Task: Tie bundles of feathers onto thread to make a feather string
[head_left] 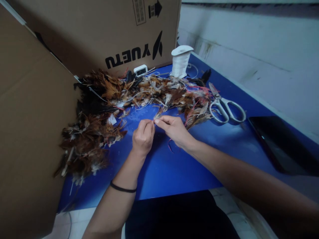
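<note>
My left hand (144, 136) and my right hand (174, 130) meet over the middle of the blue table, both closed in a pinch. A small bunch of brownish feathers (158, 114) pokes up from between the touching fingertips. A hint of pink shows at its base, too small to make out. Just beyond the hands lies a long heap of brown, black and white feathers (171, 94), with pinkish-red strands among them. Below my right hand, a thin dark red and purple strand (169, 146) dangles or lies against the table.
Scissors (225, 109) lie right of the heap, near a dark phone-like device (284, 142). A white spool (180, 61) and a small white digital display (141, 70) stand at the back. More feathers (87, 142) spread left. Cardboard boxes (82, 36) wall the left and back.
</note>
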Demonstrator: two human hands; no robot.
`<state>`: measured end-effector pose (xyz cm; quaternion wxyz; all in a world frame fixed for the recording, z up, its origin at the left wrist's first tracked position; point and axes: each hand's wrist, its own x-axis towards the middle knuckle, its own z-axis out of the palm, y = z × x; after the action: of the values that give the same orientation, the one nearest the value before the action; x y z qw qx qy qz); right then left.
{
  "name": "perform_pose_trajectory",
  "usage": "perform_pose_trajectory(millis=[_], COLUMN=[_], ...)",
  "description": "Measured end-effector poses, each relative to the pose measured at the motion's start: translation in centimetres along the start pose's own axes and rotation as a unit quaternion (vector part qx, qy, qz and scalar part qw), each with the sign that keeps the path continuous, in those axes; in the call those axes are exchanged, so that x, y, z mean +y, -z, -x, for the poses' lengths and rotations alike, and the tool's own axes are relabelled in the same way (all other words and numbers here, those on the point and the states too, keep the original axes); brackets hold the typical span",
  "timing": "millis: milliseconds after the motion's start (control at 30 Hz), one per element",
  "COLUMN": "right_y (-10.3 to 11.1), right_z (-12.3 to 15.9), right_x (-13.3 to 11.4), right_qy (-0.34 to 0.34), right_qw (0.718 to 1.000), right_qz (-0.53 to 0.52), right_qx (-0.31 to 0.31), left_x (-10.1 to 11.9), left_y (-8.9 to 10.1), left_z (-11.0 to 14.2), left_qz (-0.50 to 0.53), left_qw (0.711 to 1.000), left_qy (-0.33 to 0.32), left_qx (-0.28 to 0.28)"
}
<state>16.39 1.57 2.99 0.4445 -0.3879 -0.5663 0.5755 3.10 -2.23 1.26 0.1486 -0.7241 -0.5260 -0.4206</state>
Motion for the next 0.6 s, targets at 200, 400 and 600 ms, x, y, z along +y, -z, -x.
perform_pose_trajectory(millis=[200,400,600], right_y=[0.16,0.73,0.82], right_z=[0.17,-0.07,-0.09], right_x=[-0.31,-0.74,-0.99], right_qy=[-0.025,-0.036,-0.04], right_qw=[0.998,0.998,0.999], right_qz=[-0.026,-0.028,-0.029], right_qx=[0.041,0.038,0.02], left_x=[0.38,0.99,0.79], left_y=[0.12,0.77,0.26], left_z=[-0.27,-0.75,-0.63], left_qz=[0.004,0.236,0.516], left_qw=[0.998,0.954,0.77], left_qy=[-0.061,0.185,0.372], left_qx=[0.025,0.014,-0.042])
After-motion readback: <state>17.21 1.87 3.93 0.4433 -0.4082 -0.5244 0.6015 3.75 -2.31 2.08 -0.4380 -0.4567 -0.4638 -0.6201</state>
